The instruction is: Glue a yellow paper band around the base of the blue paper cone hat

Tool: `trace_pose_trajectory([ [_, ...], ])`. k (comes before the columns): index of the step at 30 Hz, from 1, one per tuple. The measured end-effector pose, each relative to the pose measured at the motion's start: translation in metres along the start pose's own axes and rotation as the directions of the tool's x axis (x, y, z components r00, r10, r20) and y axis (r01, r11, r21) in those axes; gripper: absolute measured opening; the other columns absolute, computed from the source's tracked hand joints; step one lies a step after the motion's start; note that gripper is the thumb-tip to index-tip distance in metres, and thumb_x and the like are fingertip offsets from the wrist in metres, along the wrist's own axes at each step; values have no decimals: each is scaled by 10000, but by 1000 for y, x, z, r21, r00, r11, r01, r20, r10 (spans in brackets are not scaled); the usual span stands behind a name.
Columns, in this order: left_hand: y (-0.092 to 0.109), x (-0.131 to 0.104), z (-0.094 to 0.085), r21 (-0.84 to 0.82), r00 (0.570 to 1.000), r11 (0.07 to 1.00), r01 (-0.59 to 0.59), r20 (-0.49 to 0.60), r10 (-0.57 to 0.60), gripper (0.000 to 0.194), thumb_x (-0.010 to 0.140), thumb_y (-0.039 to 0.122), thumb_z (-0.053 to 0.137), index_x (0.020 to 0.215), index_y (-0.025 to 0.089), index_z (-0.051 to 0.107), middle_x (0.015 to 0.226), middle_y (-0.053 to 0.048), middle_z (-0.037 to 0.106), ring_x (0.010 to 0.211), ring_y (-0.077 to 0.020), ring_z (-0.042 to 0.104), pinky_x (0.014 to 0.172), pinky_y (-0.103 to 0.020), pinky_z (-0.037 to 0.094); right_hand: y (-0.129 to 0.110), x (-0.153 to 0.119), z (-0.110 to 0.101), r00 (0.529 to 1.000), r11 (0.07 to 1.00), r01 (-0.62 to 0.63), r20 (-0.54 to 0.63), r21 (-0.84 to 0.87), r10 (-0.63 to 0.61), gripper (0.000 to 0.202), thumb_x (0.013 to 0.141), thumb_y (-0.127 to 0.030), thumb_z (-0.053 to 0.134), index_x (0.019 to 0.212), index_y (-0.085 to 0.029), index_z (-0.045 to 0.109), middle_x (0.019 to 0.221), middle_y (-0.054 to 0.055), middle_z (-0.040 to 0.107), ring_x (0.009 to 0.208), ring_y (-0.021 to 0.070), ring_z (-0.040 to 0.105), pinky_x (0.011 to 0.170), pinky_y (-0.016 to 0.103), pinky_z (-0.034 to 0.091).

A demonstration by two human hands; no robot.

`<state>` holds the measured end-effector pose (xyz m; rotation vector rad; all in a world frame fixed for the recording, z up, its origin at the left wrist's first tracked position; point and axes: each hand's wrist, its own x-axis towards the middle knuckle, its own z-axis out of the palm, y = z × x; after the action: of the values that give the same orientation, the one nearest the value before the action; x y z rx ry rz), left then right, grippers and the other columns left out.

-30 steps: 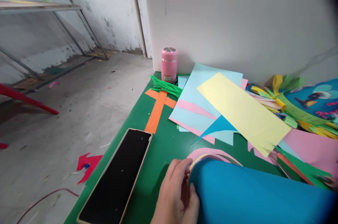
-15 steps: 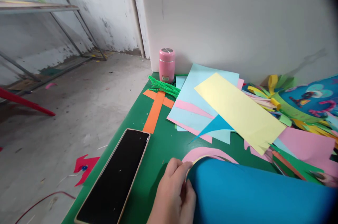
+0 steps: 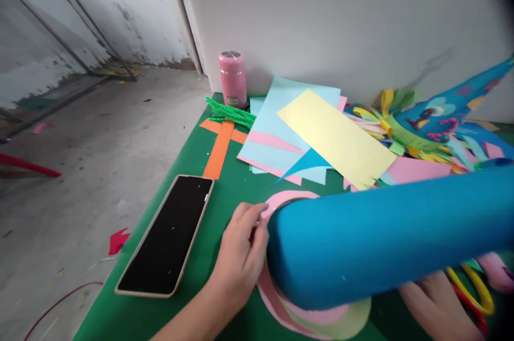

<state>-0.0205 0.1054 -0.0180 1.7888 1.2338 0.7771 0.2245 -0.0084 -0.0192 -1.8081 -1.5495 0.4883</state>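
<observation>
A large blue paper cone (image 3: 341,244) lies tilted, its wide round base to the left and its narrowing body reaching the right edge. Around and under its base show a pink paper ring (image 3: 267,298) and a pale green paper piece (image 3: 355,319). My left hand (image 3: 243,247) is at the left of the base, thumb and fingers closed at the cone's rim, next to the ring. Below the cone on the right is my right hand (image 3: 439,306), its fingers hidden behind the cone.
A phone (image 3: 168,234) lies on the green table (image 3: 236,191). Behind are a pink flask (image 3: 233,81), green pipe cleaners (image 3: 228,112), orange strips (image 3: 219,151), a yellow sheet (image 3: 337,137) and a decorated blue party hat (image 3: 433,116). Yellow-handled scissors (image 3: 477,287) lie at right.
The view has shifted, so the cone's whole base and the paper ring around it now show. My right hand has come into view beneath the cone. My left hand stays at the rim.
</observation>
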Motion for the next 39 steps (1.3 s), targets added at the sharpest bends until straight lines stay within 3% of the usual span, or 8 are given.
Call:
trace_pose_trajectory([
  [3,-2,1,-2,13,1000,1000,16,-4,-15,250,857,264,358,969,171,561,847,-40,523,794,-165,528,701,-276,417,5,-2,2,999,999,-16,49,43,14,404,832,-352,476,1226,-278,418,1107,41,538,982,208,528,799,339,474],
  [8,-2,-1,0,-24,999,999,29,-12,-29,259,818,294,413,1008,173,541,860,-23,512,743,-149,523,659,-266,426,4,-7,1,982,997,65,177,43,-72,686,746,-387,582,1331,-332,228,1375,35,298,1218,270,337,959,412,365],
  [12,0,-2,5,6,999,999,35,8,-35,296,813,309,421,1044,160,531,908,-42,538,769,-164,530,688,-288,430,2,-8,-1,943,995,97,319,4,-93,925,655,-472,646,1376,-314,89,1446,51,130,1285,307,205,994,473,301],
  [15,0,-2,7,16,999,1000,25,26,-26,332,825,330,403,1088,163,521,962,-53,564,824,-183,543,739,-306,430,1,-3,-2,922,994,106,373,28,-109,993,622,-502,662,1382,-311,52,1456,40,91,1302,287,163,1017,455,270],
  [27,-6,-4,10,-50,998,997,54,-13,-55,305,803,345,464,1038,183,571,980,-52,629,878,-219,578,714,-303,459,6,4,4,924,984,169,339,54,-177,1018,594,-537,672,1379,-318,61,1434,15,213,1274,272,250,1011,434,290],
  [35,-3,-3,15,74,995,997,-7,-94,14,250,800,290,463,989,191,593,771,-27,602,621,-156,526,594,-299,451,12,4,5,928,992,119,351,42,-126,976,635,-509,656,1381,-307,61,1436,9,195,1287,247,219,1032,424,264],
  [39,-6,-2,16,98,988,994,-44,-145,58,254,802,262,461,1023,183,558,821,-38,576,661,-156,519,598,-297,444,9,0,4,941,991,134,312,17,-133,986,600,-509,683,1373,-300,108,1441,28,151,1289,275,192,1011,453,289],
])
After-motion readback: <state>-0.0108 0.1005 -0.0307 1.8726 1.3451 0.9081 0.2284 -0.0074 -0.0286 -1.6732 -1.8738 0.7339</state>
